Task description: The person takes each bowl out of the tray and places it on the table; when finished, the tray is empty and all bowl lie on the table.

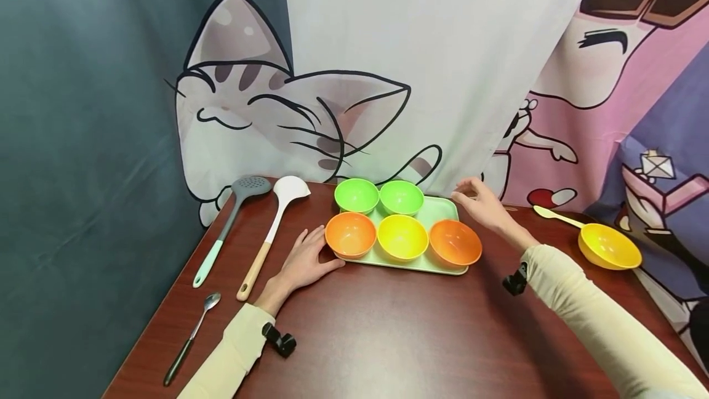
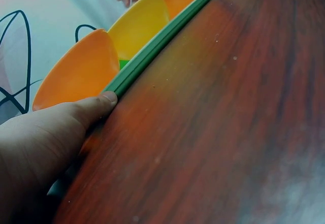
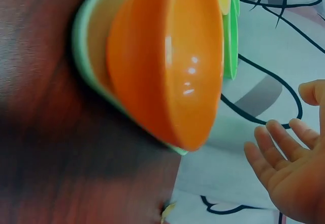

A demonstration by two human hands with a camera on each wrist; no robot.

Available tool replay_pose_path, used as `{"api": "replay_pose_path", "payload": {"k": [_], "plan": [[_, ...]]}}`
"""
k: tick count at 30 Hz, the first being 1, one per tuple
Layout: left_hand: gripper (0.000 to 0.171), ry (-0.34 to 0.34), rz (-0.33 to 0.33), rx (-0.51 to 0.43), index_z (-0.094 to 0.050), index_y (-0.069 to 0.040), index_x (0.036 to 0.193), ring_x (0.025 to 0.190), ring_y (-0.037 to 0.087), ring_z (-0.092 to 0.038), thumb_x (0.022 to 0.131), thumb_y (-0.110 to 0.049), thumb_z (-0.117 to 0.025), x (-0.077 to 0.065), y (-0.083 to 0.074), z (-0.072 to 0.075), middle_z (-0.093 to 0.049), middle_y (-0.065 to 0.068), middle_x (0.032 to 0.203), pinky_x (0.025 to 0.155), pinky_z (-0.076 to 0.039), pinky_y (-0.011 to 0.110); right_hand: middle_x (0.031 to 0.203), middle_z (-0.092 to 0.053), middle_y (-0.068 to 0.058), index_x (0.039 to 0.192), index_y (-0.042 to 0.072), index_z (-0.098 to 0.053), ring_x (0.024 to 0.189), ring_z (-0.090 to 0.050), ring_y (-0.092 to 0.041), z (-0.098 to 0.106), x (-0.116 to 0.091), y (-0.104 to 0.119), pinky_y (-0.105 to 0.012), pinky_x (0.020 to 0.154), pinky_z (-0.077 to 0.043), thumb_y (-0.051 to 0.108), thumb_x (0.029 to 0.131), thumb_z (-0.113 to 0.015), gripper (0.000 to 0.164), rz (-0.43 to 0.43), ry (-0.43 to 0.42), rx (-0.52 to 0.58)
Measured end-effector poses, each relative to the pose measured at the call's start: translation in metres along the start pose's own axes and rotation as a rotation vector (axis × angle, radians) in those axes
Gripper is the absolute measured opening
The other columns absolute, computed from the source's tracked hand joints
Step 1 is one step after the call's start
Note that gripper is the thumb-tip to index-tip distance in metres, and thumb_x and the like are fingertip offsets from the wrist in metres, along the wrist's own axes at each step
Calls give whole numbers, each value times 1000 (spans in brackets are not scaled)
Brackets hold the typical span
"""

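A pale green tray point(image 1: 444, 208) carries two green bowls point(image 1: 356, 196) at the back. Along its front stand an orange bowl point(image 1: 350, 235), a yellow bowl point(image 1: 402, 237) and a second orange bowl point(image 1: 455, 243), which sits at the right end and overhangs the rim. My left hand point(image 1: 306, 261) lies at the tray's front left corner, its thumb point(image 2: 96, 107) touching the tray edge in the left wrist view; the other fingers are hidden there. Above the tray's right side, my right hand point(image 1: 480, 203) hovers with loosely bent fingers, holding nothing and apart from the bowls.
To the left lie a grey slotted skimmer point(image 1: 231, 223), a white ladle point(image 1: 281, 211) with a wooden handle and a small spoon point(image 1: 192, 338) with a dark handle. A yellow bowl point(image 1: 609, 247) and a yellow utensil point(image 1: 556, 217) are at the right. Printed curtains point(image 1: 443, 48) hang behind the table.
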State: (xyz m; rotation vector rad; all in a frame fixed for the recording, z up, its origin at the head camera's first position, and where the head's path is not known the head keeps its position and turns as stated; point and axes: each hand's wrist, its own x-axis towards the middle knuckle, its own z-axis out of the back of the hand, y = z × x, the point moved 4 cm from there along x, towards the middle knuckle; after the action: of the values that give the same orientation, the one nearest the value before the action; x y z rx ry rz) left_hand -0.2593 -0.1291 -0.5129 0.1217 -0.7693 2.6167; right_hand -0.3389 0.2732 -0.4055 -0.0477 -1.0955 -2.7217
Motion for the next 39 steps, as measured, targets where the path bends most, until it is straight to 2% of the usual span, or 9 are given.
{"api": "replay_pose_path", "payload": {"k": [7,14,20,26,35,39], "plan": [[86,27,7,-2,-41,-13,153,151,28,-29,86,-59,-69,0,1,2,-41,6,158,124,-13,57,136,-51,-25,138,-4,-43,125,-52,-43,-11,18,18,-57,106,-43,32,101,-56,53,12,101,-14],[86,12,10,8,-41,-13,153,151,28,-29,86,-58,-69,2,3,3,-41,7,158,124,-13,57,143,-44,-28,144,-4,-37,130,-48,-44,-27,37,30,-59,106,-42,30,102,-55,57,39,187,-18],[86,18,15,2,-41,-14,153,152,27,-29,86,-59,-68,2,4,2,-41,7,158,124,-12,57,143,-43,-31,144,-7,-35,131,-47,-47,-38,50,28,-59,106,-43,26,101,-55,58,11,213,-42],[86,31,29,3,-40,-14,154,152,27,-28,86,-60,-68,0,3,1,-41,8,158,125,-12,56,142,-42,-33,144,-10,-34,130,-45,-48,-50,57,26,-59,108,-40,24,102,-54,57,23,220,-32],[87,42,31,13,-40,-14,154,152,24,-28,86,-63,-65,2,1,-1,-40,7,159,125,-11,53,148,-35,-32,149,-7,-24,137,-38,-46,-64,63,20,-58,109,-40,30,104,-49,63,-62,280,35],[87,45,39,24,-40,-15,154,152,23,-27,86,-63,-65,2,3,-1,-41,6,159,125,-11,52,149,-35,-32,151,-7,-22,136,-39,-46,-68,64,18,-57,109,-41,30,105,-46,63,-113,294,61]]}}
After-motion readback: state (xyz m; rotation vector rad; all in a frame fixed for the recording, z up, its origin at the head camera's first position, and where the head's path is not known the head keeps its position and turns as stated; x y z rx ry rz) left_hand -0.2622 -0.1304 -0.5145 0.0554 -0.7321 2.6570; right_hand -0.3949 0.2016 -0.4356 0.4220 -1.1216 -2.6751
